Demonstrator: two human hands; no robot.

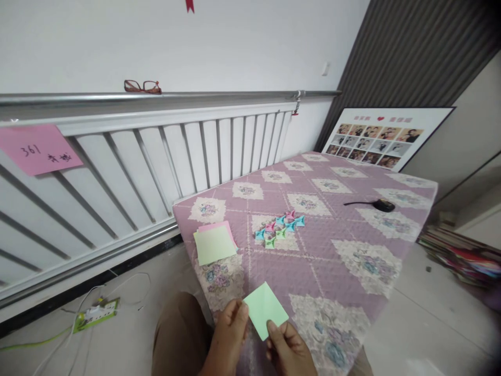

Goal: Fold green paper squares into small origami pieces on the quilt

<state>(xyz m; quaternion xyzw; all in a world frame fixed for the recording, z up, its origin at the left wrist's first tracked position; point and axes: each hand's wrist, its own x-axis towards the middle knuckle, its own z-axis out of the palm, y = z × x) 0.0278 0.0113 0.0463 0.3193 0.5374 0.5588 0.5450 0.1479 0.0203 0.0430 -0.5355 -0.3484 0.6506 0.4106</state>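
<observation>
A light green square of paper (266, 309) with a crease down it is held up near the table's front edge. My left hand (231, 330) pinches its left corner between thumb and fingers. At its lower right side, my right hand (288, 347) grips the sheet, the thumb lying on top. Farther back sits a group of several small folded paper pieces (281, 234) in pink, blue and green. To the left of them lies a stack of square paper sheets (215, 245), pale green on top with pink showing beneath.
A purple floral cloth (313, 261) covers the table. A black round object with a strap (383, 205) lies at the right. Behind are a white radiator (188, 151), glasses (142, 86) on a pipe, and a photo board (434, 125). A power strip (96, 315) rests on the floor.
</observation>
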